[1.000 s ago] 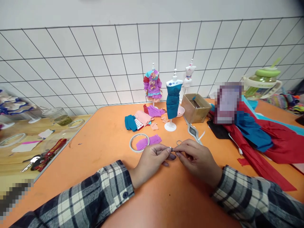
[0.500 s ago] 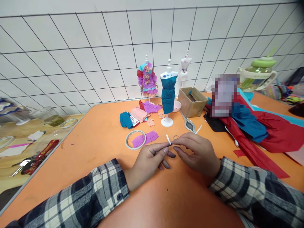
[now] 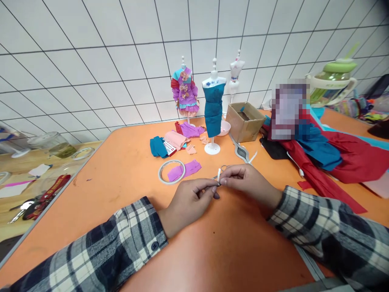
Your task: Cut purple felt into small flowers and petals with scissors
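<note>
My left hand is closed, thumb and index finger pinched together at a small white strip. My right hand meets it from the right, its thumb and index fingertips closed on the same strip. The strip stands up between the fingertips; its lower end is hidden by them. Just behind my right fingers, a thin metal ring-shaped handle shows in part. To the left lies a tape roll over a piece of purple fabric.
A mini dress form in teal fabric stands behind my hands. Farther back are a form in a purple outfit, a bare white form and a cardboard box. Red fabric covers the right. A lidded jug stands beyond.
My right thumb and index finger have come together on the white strip, which now stands more upright. My left fingers are more curled in. The camera view has tilted down slightly.
</note>
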Motion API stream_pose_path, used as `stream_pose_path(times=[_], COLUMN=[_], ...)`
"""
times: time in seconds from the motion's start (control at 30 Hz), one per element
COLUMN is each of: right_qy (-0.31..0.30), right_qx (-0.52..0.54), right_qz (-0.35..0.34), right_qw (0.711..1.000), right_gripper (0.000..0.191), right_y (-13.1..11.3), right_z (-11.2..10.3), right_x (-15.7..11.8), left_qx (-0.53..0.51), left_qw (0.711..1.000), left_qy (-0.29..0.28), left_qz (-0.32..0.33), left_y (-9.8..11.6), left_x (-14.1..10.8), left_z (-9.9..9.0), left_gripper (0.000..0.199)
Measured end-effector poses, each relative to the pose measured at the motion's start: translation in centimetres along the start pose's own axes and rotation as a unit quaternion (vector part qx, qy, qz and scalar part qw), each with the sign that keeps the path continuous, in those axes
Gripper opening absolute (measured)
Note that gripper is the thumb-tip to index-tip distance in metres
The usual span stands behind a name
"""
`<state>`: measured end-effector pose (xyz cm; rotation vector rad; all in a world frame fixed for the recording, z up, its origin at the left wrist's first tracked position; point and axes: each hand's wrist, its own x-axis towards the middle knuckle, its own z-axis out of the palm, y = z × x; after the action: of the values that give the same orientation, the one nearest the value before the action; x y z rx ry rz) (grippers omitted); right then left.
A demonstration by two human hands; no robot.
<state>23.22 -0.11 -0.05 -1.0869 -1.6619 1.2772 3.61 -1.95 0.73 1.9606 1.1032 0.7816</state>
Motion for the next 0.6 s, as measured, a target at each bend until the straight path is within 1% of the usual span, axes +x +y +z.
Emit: stream_pose_path(times=[0.03, 0.1, 0.2, 0.27, 0.33, 0.4, 0.47, 0.53, 0.6], right_qy=[-0.011, -0.02, -0.01, 0.01, 0.039, 0.07, 0.089, 0.087, 0.078], right_qx=[0.025, 0.038, 0.011, -0.035, -0.087, -0.128, -0.159, -0.179, -0.183], right_qz=[0.021, 0.038, 0.02, -0.017, -0.069, -0.128, -0.184, -0.213, -0.21], right_qw=[0.999, 0.998, 1.0, 0.999, 0.993, 0.981, 0.966, 0.956, 0.957], right_gripper=[0.022, 0.022, 0.021, 0.021, 0.02, 0.017, 0.015, 0.015, 0.015], right_y=[0.06, 0.09, 0.13, 0.23, 0.33, 0.35, 0.33, 0.3, 0.33], right_z=[0.01, 0.07, 0.15, 0.18, 0.23, 0.33, 0.43, 0.5, 0.51], right_x=[0.09, 0.13, -0.01, -0.15, -0.32, -0.52, -0.7, -0.79, -0.77], left_qx=[0.005, 0.0, -0.023, -0.05, -0.078, -0.089, -0.08, -0.066, -0.062], left_qw=[1.0, 1.0, 1.0, 0.998, 0.996, 0.995, 0.996, 0.998, 0.998], left_qy=[0.001, 0.002, 0.009, 0.014, 0.015, 0.018, 0.019, 0.013, 0.009], left_qz=[0.0, -0.003, -0.014, -0.027, -0.04, -0.038, -0.025, -0.013, -0.01], left_y=[-0.01, -0.03, -0.16, -0.33, -0.52, -0.66, -0.71, -0.69, -0.65], left_x=[0.09, 0.21, 0.31, 0.37, 0.41, 0.43, 0.4, 0.34, 0.29], left_z=[-0.04, -0.1, -0.11, -0.04, 0.05, 0.11, 0.12, 0.08, 0.03], left_gripper=[0.023, 0.021, 0.019, 0.019, 0.02, 0.021, 0.021, 0.02, 0.02])
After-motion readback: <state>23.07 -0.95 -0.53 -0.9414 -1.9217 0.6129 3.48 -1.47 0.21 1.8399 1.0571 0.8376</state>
